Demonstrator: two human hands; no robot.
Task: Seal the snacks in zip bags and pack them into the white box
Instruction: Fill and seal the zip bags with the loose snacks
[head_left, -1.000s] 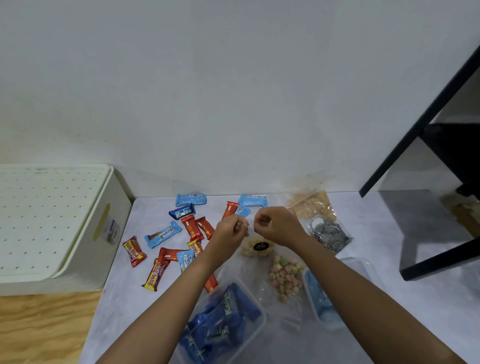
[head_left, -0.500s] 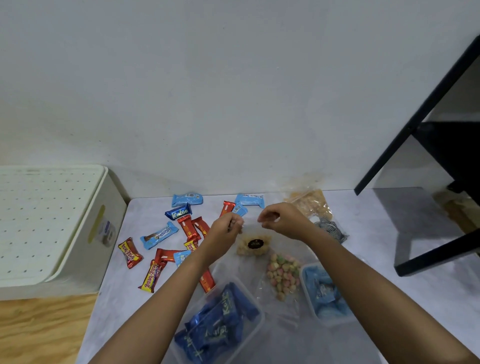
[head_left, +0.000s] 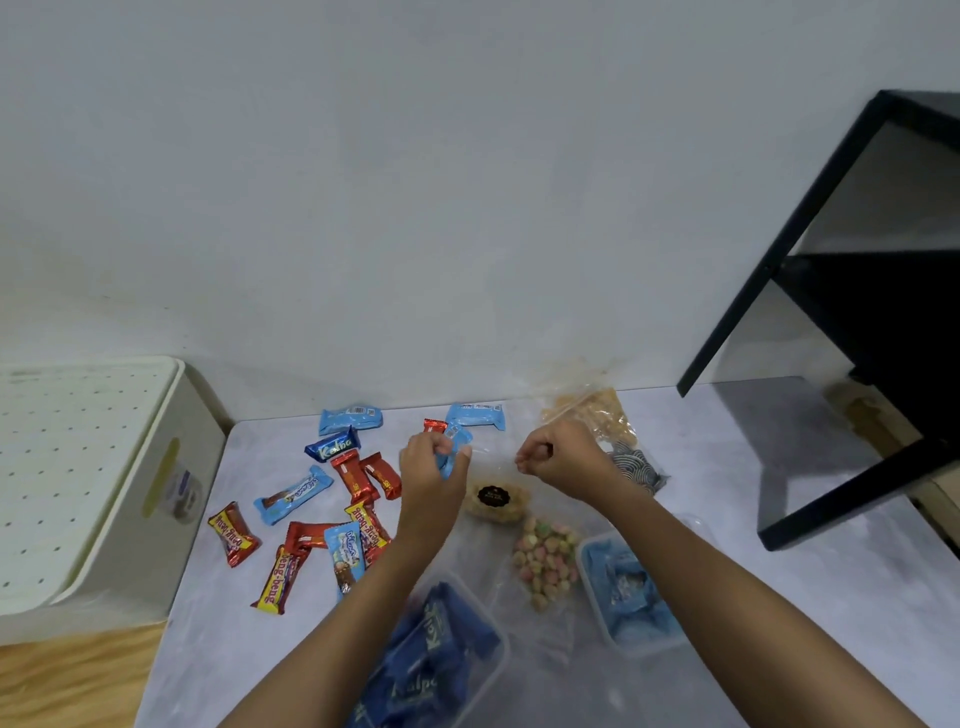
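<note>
**Zip bag held at its top edge**

My left hand (head_left: 434, 467) and right hand (head_left: 558, 457) are raised over the tabletop (head_left: 779, 623), a gap between them. Each hand has its fingers curled and pinches one end of the top edge of a clear zip bag (head_left: 493, 465). The bag hangs between them, with a pale snack with a black label (head_left: 493, 499) at its lower part. Coloured candies (head_left: 545, 561) lie in clear plastic just nearer me; I cannot tell whether it is the same bag.

The white box (head_left: 78, 467) stands at the far left, its lid on. Loose wrapped bars (head_left: 293, 493) lie between the box and my left hand. Two clear tubs sit nearest me: one with dark blue packets (head_left: 498, 670), one with light blue packets (head_left: 587, 571).
</note>
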